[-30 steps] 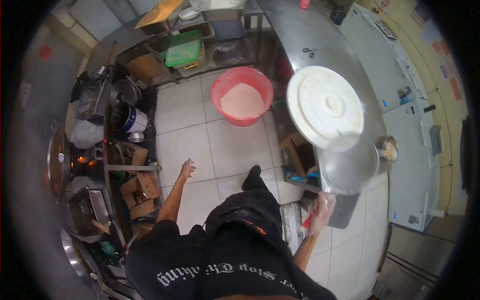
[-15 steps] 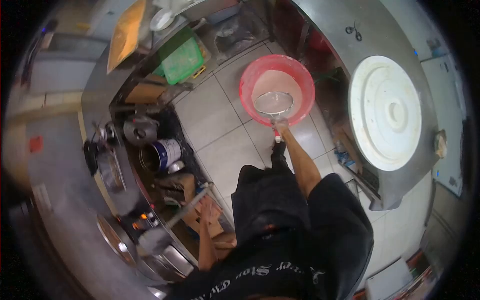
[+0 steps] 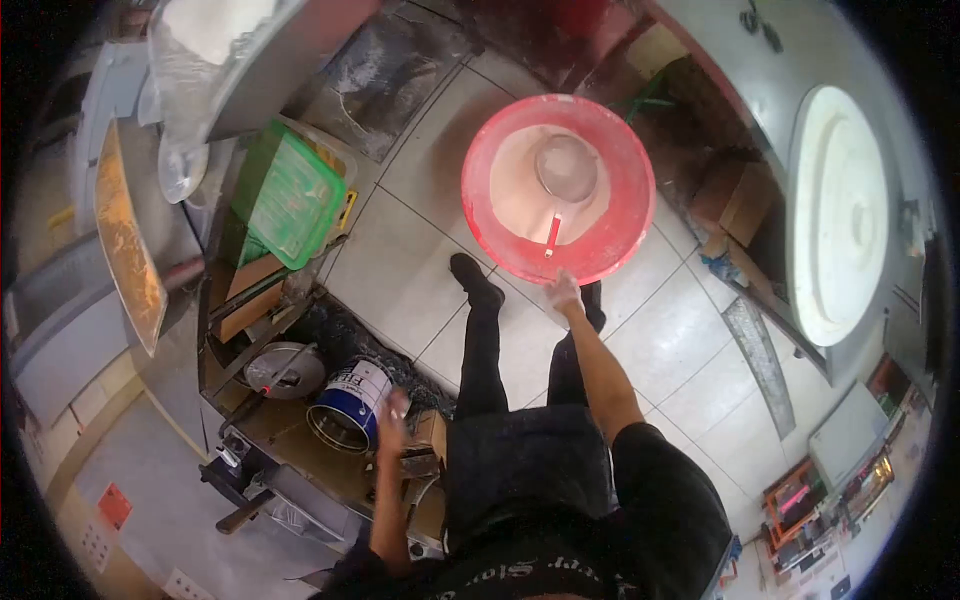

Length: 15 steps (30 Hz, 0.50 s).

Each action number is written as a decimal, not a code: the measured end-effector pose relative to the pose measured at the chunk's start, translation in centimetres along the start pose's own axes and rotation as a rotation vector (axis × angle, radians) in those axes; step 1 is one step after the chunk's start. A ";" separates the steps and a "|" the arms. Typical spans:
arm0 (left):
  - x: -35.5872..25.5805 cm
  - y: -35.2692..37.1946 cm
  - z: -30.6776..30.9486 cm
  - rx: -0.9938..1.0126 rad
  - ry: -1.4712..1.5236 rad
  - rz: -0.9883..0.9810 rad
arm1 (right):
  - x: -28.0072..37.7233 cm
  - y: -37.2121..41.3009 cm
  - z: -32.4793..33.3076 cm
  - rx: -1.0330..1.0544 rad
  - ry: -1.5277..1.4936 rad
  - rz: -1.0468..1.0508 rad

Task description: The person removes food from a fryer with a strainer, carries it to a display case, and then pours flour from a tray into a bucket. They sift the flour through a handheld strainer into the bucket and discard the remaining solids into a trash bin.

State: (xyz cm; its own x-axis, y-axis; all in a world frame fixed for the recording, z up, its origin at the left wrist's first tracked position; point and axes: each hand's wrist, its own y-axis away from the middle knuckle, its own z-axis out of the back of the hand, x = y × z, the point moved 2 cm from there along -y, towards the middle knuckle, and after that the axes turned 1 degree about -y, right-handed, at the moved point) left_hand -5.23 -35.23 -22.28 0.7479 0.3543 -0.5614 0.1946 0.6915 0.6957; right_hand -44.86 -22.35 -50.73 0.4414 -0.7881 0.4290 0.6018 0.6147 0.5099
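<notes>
A red plastic basin [image 3: 632, 225] stands on the tiled floor with pale flour-like powder [image 3: 515, 190] inside. A round sieve [image 3: 566, 168] lies on the powder, its red handle [image 3: 553, 234] pointing toward me. My right hand [image 3: 565, 292], dusted white, is closed at the basin's near rim, just below the handle's end. My left hand [image 3: 393, 422], smeared by motion, is raised beside a blue and white metal bucket [image 3: 360, 392] on the lower shelf; its fingers do not show clearly.
To the right, a large white round lid [image 3: 840, 215] rests on a steel counter. A green lid or tray [image 3: 295, 195] is at the left, above a round metal lid [image 3: 285, 370]. Scissors [image 3: 762, 28] lie at the upper right. My shoe [image 3: 474, 280] is on the tiles before the basin.
My right hand has let go of the sieve, which now lies deeper in the basin. My left hand has risen from the lower shelf. The view has come closer to the basin.
</notes>
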 end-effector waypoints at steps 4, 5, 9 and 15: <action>-25.1 -10.3 8.4 -0.341 0.138 -0.527 | 3.6 5.5 6.8 -0.184 -0.447 0.063; -29.3 -12.0 10.4 -0.409 0.154 -0.614 | 4.9 4.1 9.1 -0.213 -0.434 0.119; -42.3 -15.2 16.2 -0.700 0.217 -0.830 | 11.1 0.1 17.5 -0.145 -0.003 0.080; -46.0 -18.8 18.7 -1.058 0.189 -0.851 | 26.3 -3.9 30.3 -0.666 -0.485 0.372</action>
State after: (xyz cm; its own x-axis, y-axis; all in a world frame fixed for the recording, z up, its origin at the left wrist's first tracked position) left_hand -31.44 -76.35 -1.16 0.5284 -0.3973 -0.7503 -0.0907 0.8523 -0.5152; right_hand -55.75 -44.49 -18.87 0.4465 -0.3490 0.8239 0.8032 0.5622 -0.1971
